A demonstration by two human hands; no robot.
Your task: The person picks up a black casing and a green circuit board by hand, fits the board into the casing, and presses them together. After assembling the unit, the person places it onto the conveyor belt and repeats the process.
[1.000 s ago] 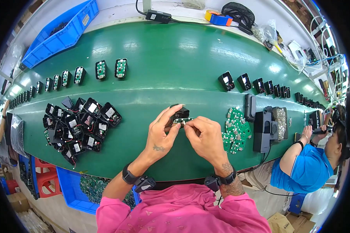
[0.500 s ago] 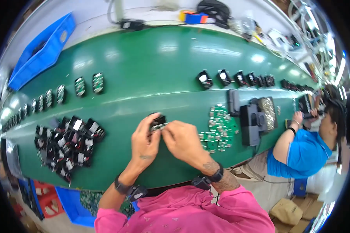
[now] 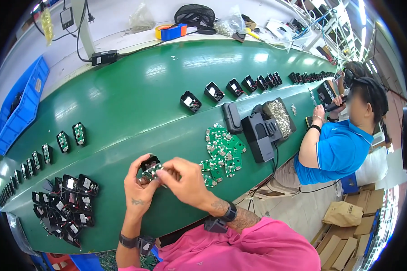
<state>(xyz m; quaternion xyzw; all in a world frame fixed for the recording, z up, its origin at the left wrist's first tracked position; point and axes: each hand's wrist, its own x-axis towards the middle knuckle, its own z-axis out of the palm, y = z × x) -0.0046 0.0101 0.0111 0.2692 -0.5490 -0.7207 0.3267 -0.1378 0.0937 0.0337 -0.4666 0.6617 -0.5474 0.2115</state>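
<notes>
Within the left hand [image 3: 137, 189], I see a black housing [image 3: 150, 161], apparently cupped to steady it, while the right hand [image 3: 184, 181] pinches a circuit board [image 3: 150, 171] at its mouth, though their contact is unclear.

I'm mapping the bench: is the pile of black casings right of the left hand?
No, the pile of black casings sits left of the left hand.

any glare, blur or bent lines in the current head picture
Head view: pale glare patches on the green tabletop; head view: its far edge bows, and the corners fall to black; head view: strip lights at upper right burn out white; head view: the circuit board at the right hand looks fairly clear, its finest parts too small to tell.
</notes>
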